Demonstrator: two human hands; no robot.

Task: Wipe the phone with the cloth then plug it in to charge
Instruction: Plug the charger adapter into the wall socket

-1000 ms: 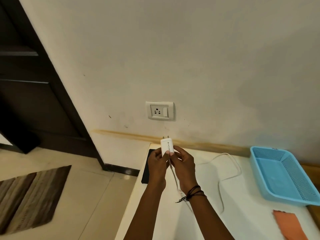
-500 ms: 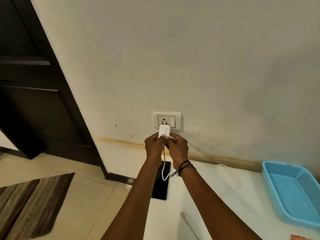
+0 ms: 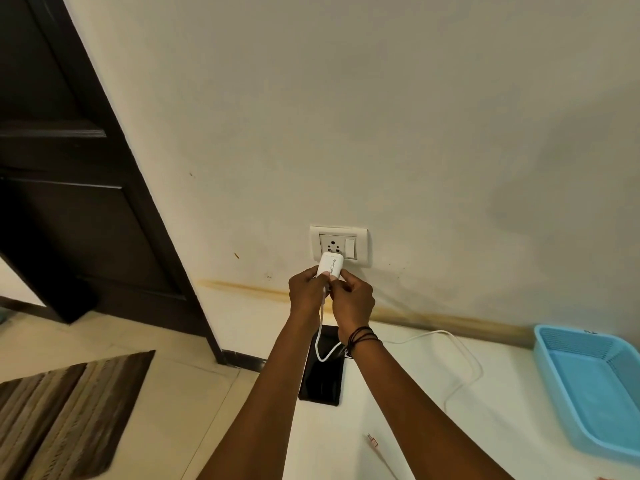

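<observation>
Both the left hand [image 3: 308, 287] and right hand [image 3: 353, 296] pinch the white charger [image 3: 330, 264], held upright directly against the wall socket [image 3: 337, 245], its pins hidden.

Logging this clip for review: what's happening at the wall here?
A person holds a white charger adapter with both hands, the left hand and the right hand, pressing it at the wall socket. Whether the pins are fully in cannot be seen. Its white cable trails over the table, the loose connector end not in the black phone lying below.
</observation>
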